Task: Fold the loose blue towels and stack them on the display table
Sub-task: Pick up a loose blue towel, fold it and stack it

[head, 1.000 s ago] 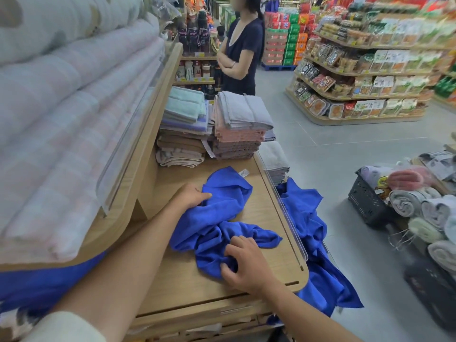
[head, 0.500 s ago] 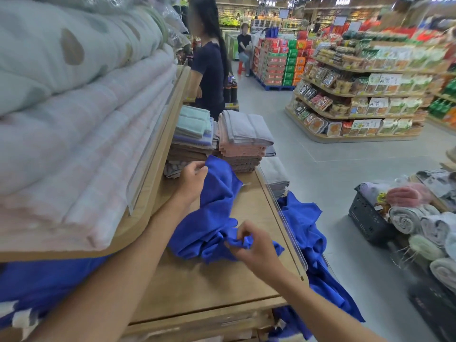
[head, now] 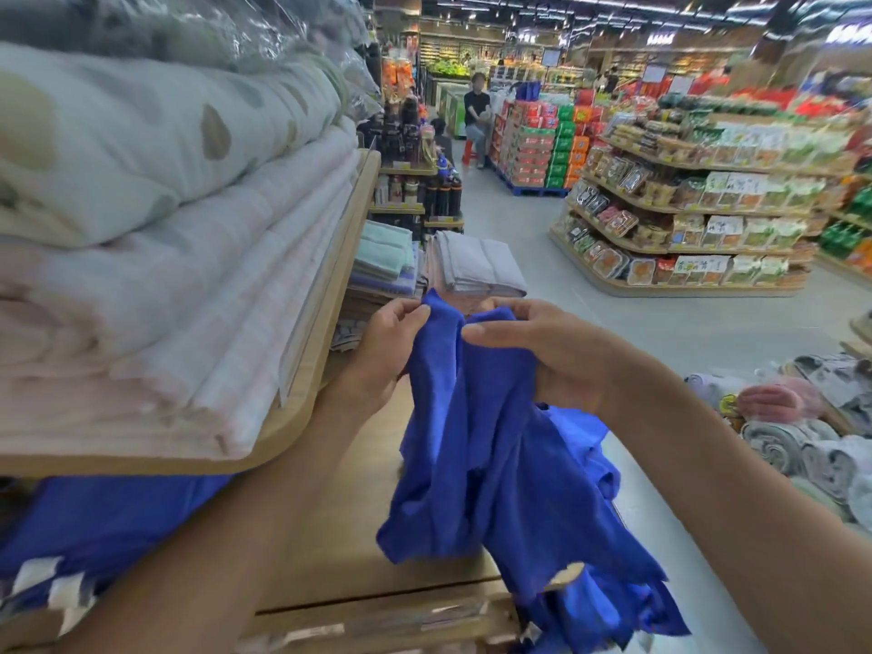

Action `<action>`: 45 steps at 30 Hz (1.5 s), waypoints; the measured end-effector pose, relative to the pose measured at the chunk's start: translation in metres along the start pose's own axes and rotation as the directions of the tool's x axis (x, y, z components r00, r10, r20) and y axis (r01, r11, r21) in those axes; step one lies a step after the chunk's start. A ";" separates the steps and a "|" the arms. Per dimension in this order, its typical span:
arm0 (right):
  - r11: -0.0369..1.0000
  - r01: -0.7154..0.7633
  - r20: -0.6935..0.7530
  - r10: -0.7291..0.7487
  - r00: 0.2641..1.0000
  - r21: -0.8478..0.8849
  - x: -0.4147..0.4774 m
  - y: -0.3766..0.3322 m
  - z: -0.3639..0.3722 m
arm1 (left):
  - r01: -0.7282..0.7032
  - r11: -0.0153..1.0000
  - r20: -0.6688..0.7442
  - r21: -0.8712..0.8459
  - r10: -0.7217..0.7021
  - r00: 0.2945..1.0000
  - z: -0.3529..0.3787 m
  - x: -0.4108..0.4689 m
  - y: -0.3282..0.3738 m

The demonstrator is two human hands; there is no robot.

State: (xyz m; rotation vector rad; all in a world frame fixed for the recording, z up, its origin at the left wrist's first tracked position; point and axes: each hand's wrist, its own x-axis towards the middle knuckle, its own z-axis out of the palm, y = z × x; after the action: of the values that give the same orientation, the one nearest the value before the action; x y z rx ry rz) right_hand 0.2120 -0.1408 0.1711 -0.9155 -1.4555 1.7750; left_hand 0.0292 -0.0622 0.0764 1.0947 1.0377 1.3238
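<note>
Left of frame: a shelf (head: 321,370) loaded with folded bedding (head: 165,257) overhangs the desk (head: 339,535), so working room on that side is limited.

Centre: the left hand (head: 391,351) pinches the upper edge of the blue towel (head: 481,464) between thumb and fingers. The towel is raised above the desk and hangs bunched in vertical folds. Its lower end drops past the desk's front edge at lower centre.

Just right of centre: the right hand (head: 542,356) is clamped on the same upper edge, thumb on the near face, fingers curled over the far side. The two hands sit close together, with only a narrow ridge of cloth between them.

Assessment: the step in hand is opening the towel out before folding. To do it well, each hand should travel outward along the top hem to a corner, then draw the hem taut so the cloth hangs flat. The right hand has more free room. The towel can then be laid on the bare wood in front of the folded towel stacks (head: 476,269).

Right of frame: more blue cloth (head: 580,431) hangs beside the desk, and should not be caught up in the fold.
</note>
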 end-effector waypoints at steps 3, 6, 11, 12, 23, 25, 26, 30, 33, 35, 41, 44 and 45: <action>0.988 -0.101 0.178 0.080 0.981 0.113 -0.008 -0.008 0.000 | 0.077 0.991 -0.134 -0.114 -0.092 0.987 0.003 0.006 -0.007; 0.922 -0.207 0.315 0.101 0.944 0.326 -0.018 -0.013 -0.007 | 0.107 0.952 -0.311 -0.285 -0.198 0.930 -0.006 0.023 -0.015; 0.974 -0.044 0.103 0.021 0.994 0.221 -0.023 -0.026 -0.050 | 0.155 0.936 -0.500 -0.317 -0.304 0.811 -0.040 0.030 -0.033; 0.994 0.012 -0.071 -0.004 0.997 0.109 -0.021 -0.025 -0.063 | 0.175 0.939 -0.519 -0.295 -0.311 0.796 -0.045 0.029 -0.037; 0.954 0.186 -0.868 0.120 0.483 0.235 -0.076 0.079 -0.318 | 0.211 0.920 -0.654 -0.330 -0.384 0.652 -0.084 0.027 -0.063; 0.958 0.181 -0.902 0.133 0.410 0.223 -0.093 0.093 -0.337 | 0.187 0.913 -0.670 -0.362 -0.395 0.628 -0.085 0.025 -0.073; 0.958 0.182 -0.913 0.139 0.383 0.222 -0.100 0.098 -0.344 | 0.163 0.897 -0.661 -0.411 -0.416 0.625 -0.084 0.025 -0.076; 0.949 0.223 -0.903 0.114 0.415 0.223 -0.105 0.100 -0.342 | 0.166 0.848 -0.614 -0.503 -0.486 0.622 -0.075 0.025 -0.085; 0.939 0.235 -0.830 0.086 0.551 0.253 -0.097 0.082 -0.309 | 0.254 0.891 -0.570 -0.377 -0.439 0.695 -0.058 0.031 -0.081; 0.922 0.219 -0.717 0.084 0.692 0.319 -0.093 0.058 -0.271 | 0.247 0.918 -0.515 -0.310 -0.380 0.769 -0.039 0.036 -0.070; 0.949 0.186 -0.203 -0.135 0.970 0.255 -0.095 -0.026 -0.143 | 0.051 0.994 -0.232 -0.094 -0.072 0.970 0.020 0.026 0.003; 0.906 0.332 -0.012 -0.341 0.940 0.265 -0.091 -0.051 -0.095 | -0.092 0.995 -0.084 -0.035 0.089 0.993 0.051 0.005 0.040; 0.895 0.387 0.005 -0.398 0.917 0.220 -0.086 -0.054 -0.084 | -0.146 0.989 -0.043 0.000 0.145 0.988 0.060 -0.003 0.050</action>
State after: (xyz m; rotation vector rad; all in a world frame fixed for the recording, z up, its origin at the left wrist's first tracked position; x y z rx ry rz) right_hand 0.3318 -0.1595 0.2222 -0.4296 -1.3338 1.6152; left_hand 0.0782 -0.0679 0.1367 1.1619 1.0021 1.4706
